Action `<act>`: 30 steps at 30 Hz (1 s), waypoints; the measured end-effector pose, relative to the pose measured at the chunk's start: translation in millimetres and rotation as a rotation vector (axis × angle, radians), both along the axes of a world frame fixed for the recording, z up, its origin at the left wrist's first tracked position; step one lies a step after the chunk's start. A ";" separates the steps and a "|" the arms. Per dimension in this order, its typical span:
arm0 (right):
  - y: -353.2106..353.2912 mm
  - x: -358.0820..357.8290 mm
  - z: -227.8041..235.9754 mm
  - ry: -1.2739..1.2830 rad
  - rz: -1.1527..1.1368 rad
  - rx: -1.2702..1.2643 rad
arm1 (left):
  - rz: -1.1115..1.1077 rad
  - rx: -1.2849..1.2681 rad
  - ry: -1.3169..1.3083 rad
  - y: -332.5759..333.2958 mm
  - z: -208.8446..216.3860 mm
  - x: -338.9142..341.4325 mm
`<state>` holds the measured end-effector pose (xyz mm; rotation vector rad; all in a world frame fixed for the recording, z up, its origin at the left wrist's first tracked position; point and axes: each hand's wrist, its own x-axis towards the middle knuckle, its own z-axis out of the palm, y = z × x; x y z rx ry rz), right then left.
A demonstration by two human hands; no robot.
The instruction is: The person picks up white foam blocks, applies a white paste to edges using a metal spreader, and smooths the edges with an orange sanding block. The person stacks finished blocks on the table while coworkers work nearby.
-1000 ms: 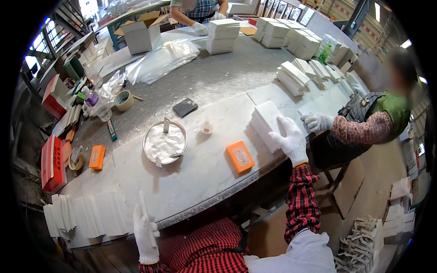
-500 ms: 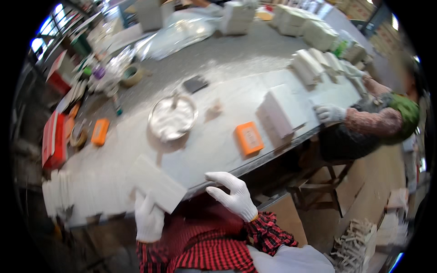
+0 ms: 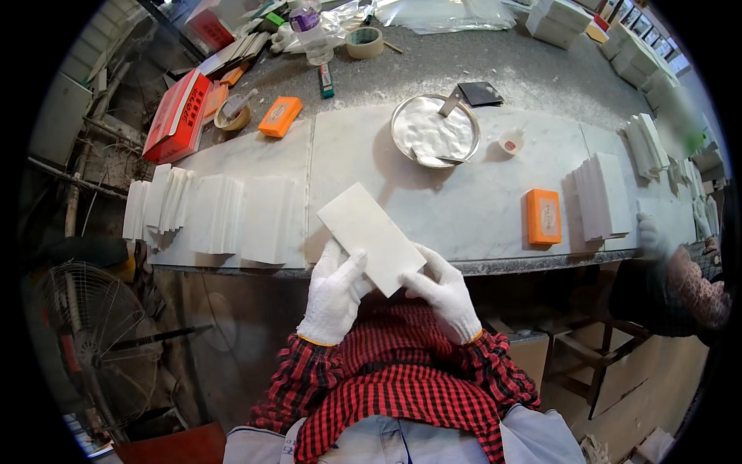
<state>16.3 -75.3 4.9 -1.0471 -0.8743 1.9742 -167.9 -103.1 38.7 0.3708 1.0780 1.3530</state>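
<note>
A flat white rectangular tile [image 3: 369, 238] is held tilted above the table's front edge, between both gloved hands. Its left long side is gripped by my left hand [image 3: 334, 298], with the thumb over the face. My right hand [image 3: 444, 294] pinches the lower right corner, thumb on top and fingers behind. Both hands wear white knit gloves. Beyond the tile stands a round metal bowl [image 3: 434, 131] of white powder or paste, with a flat metal scraper [image 3: 450, 102] stuck in it. Left of the tile, several thin white tiles [image 3: 212, 214] stand in rows.
Orange boxes [image 3: 544, 216] [image 3: 280, 117] and a small cup [image 3: 511, 141] sit on the table. A white stack [image 3: 601, 197] stands at right, near a co-worker's gloved hand [image 3: 651, 232]. A red box [image 3: 178, 116] lies far left; a caged fan [image 3: 100, 340] stands below.
My view has swung left. The tile has come up off the table in my left hand, and my right hand, empty before, has closed on its corner.
</note>
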 end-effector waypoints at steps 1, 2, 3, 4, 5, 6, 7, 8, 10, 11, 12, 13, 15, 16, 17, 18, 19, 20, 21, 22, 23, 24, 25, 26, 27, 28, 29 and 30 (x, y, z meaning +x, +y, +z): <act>-5.7 -2.5 -3.4 0.047 -0.022 0.031 | -0.003 -0.005 -0.003 -0.8 -2.3 1.0; -8.4 -3.3 -5.7 0.094 -0.043 0.063 | -0.005 -0.010 -0.007 -1.7 -4.8 2.2; -6.9 -0.8 -2.4 0.100 -0.007 0.011 | -0.006 -0.015 -0.011 -2.4 -6.6 3.4; -7.2 -1.0 -1.7 0.090 -0.006 0.029 | 0.004 -0.012 -0.016 -3.1 -7.8 4.2; -8.1 -1.4 -2.0 0.080 -0.009 0.047 | 0.010 -0.010 -0.023 -3.7 -9.5 5.1; -9.0 -1.6 -2.2 0.069 -0.010 0.065 | 0.018 -0.008 -0.029 -4.4 -10.9 5.9; -9.4 -0.8 -2.2 0.040 -0.002 0.076 | 0.015 -0.014 -0.021 -5.2 -11.1 6.8; -8.7 -0.9 -2.0 0.016 0.007 0.088 | 0.012 -0.018 -0.009 -5.0 -9.4 6.0; -8.4 0.3 -1.2 -0.004 0.013 0.096 | -0.003 -0.026 0.013 -5.9 -8.8 6.0; -8.2 -0.1 -1.0 0.009 0.012 0.093 | -0.015 -0.027 0.029 -5.8 -8.9 5.6; -8.6 -0.5 -1.5 0.020 0.012 0.091 | -0.026 -0.028 0.046 -5.8 -8.5 5.2; -10.9 -1.8 -8.9 -0.015 -0.008 0.117 | -0.035 -0.027 0.052 -5.6 -7.1 4.6; -11.2 0.3 -7.5 -0.185 0.041 0.182 | -0.062 -0.029 0.099 -6.1 -6.4 3.3; -10.8 0.4 -6.1 -0.270 0.063 0.214 | -0.077 -0.031 0.122 -6.9 -5.9 1.7; -10.4 1.0 -4.9 -0.310 0.081 0.233 | -0.070 -0.017 0.110 -7.4 -7.4 0.5; -10.0 1.3 -3.9 -0.349 0.098 0.252 | -0.060 -0.013 0.094 -8.3 -9.2 -0.3; -9.5 1.6 -2.5 -0.389 0.114 0.270 | -0.050 -0.008 0.078 -9.5 -11.1 -0.8; -8.4 2.1 0.2 -0.437 0.128 0.336 | -0.037 -0.002 0.061 -10.9 -13.4 -1.6; -7.3 2.5 3.4 -0.484 0.141 0.401 | -0.024 0.004 0.062 -12.0 -16.6 -2.4; -6.5 1.9 5.1 -0.531 0.153 0.467 | -0.012 0.010 0.063 -13.0 -20.2 -3.2; -6.4 1.9 3.3 -0.560 0.128 0.529 | -0.006 0.019 0.062 -12.3 -23.5 -2.9; -7.6 1.4 -0.4 -0.588 0.103 0.591 | -0.014 0.026 0.086 -12.4 -25.6 -2.9; -8.3 0.9 -2.1 -0.616 0.076 0.653 | -0.022 0.033 0.109 -13.0 -27.3 -2.8; -8.4 -0.2 -1.2 -0.660 0.059 0.719 | -0.028 0.039 0.131 -13.6 -28.1 -1.7; -8.8 -3.4 0.1 -0.705 0.042 0.786 | -0.014 0.036 0.126 -13.9 -26.8 1.3; -8.9 -6.9 1.5 -0.750 0.024 0.853 | 0.000 0.034 0.121 -13.9 -23.5 5.8; -8.8 -10.1 2.9 -0.780 0.015 0.885 | 0.010 0.031 0.115 -13.8 -21.7 9.7; -8.8 -14.1 4.4 -0.810 0.007 0.917 | -0.068 -0.025 0.224 -15.5 -20.9 8.0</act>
